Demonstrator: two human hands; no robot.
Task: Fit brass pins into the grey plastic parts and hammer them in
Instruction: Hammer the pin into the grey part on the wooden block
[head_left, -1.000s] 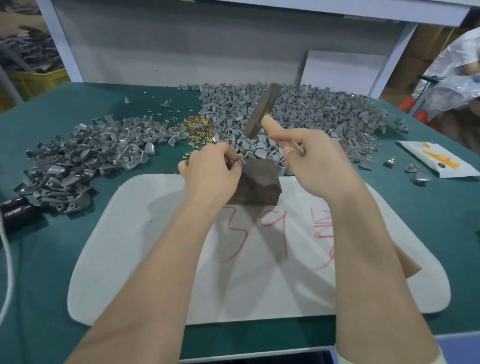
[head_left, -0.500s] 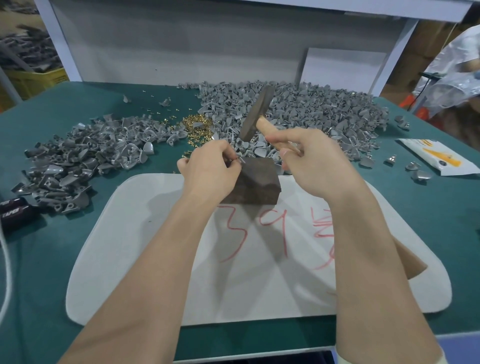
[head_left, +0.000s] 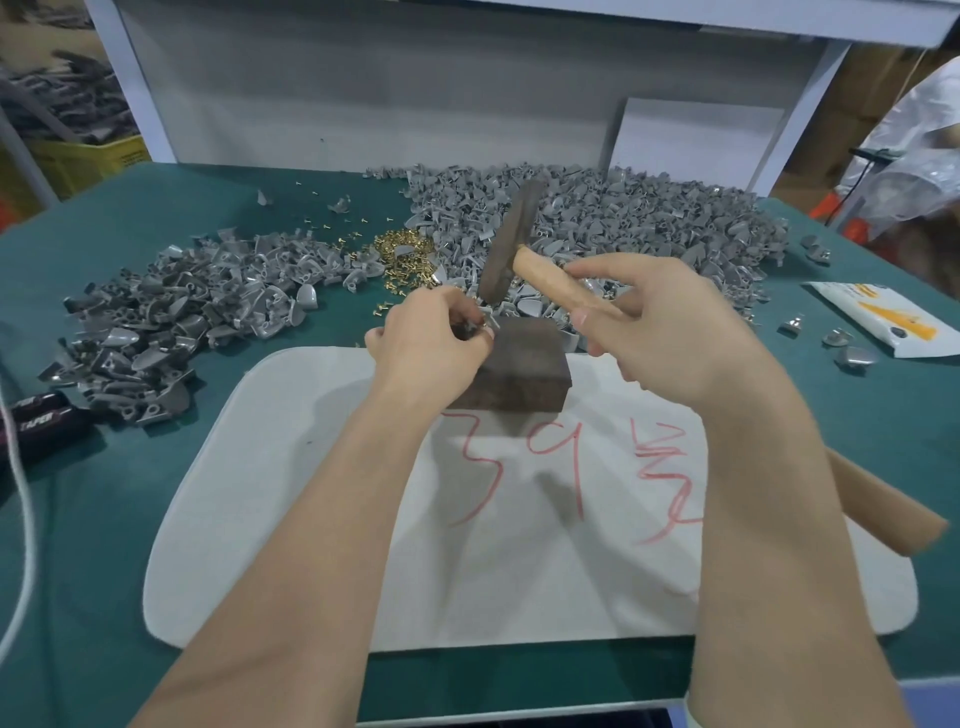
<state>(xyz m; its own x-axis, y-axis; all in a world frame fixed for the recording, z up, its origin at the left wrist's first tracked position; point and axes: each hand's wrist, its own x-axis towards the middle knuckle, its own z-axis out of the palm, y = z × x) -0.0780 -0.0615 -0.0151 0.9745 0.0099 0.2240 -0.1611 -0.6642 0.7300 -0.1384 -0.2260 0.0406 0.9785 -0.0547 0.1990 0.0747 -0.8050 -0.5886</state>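
My left hand (head_left: 431, 343) pinches a small grey plastic part (head_left: 480, 326) at the left top edge of a dark metal block (head_left: 524, 366). My right hand (head_left: 670, 332) grips the wooden handle of a hammer (head_left: 511, 241), whose dark head hangs tilted just above the block and the part. A heap of brass pins (head_left: 405, 254) lies behind my left hand. Whether a pin sits in the held part is hidden by my fingers.
A large heap of grey parts (head_left: 623, 223) lies at the back, a second heap (head_left: 171, 317) at the left. The block stands on a white mat (head_left: 311, 493) with red marks. A white packet (head_left: 883, 317), loose parts and a black object (head_left: 36, 421) lie at the sides.
The hammer head has come down closer to the block. My left hand has stayed on the part at the block's edge.
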